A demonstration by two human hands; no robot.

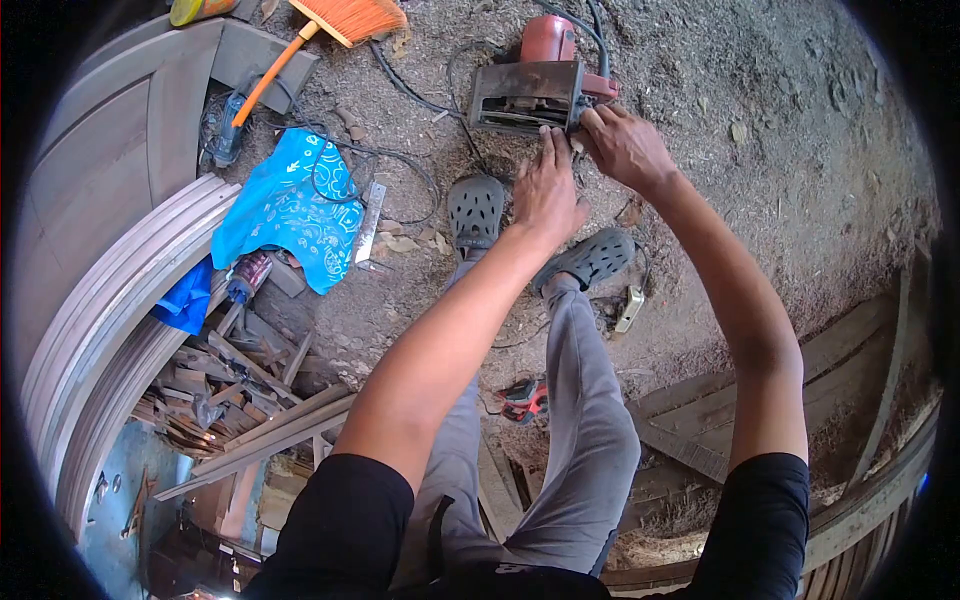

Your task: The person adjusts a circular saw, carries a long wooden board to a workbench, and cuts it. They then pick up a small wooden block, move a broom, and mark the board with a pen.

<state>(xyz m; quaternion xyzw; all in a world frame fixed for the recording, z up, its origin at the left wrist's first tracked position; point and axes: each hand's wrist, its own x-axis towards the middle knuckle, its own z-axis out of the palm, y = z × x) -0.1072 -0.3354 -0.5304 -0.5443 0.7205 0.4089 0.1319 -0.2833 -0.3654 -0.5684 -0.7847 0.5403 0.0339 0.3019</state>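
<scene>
A red circular saw lies on the ground in front of my feet, its metal base plate turned toward me. My right hand is closed at the right corner of the plate, fingers curled round a small part there that is partly hidden. Against the plate's near edge rest the fingertips of my left hand, the fingers stretched out and nothing visible in them. Both hands are close together at that corner. A cable rises from the saw's far side.
Sawdust covers the ground. An orange broom, a blue patterned cloth and a metal square lie to the left, with loose cables. Stacked boards and wood scraps stand at far left. A power strip is near my right shoe.
</scene>
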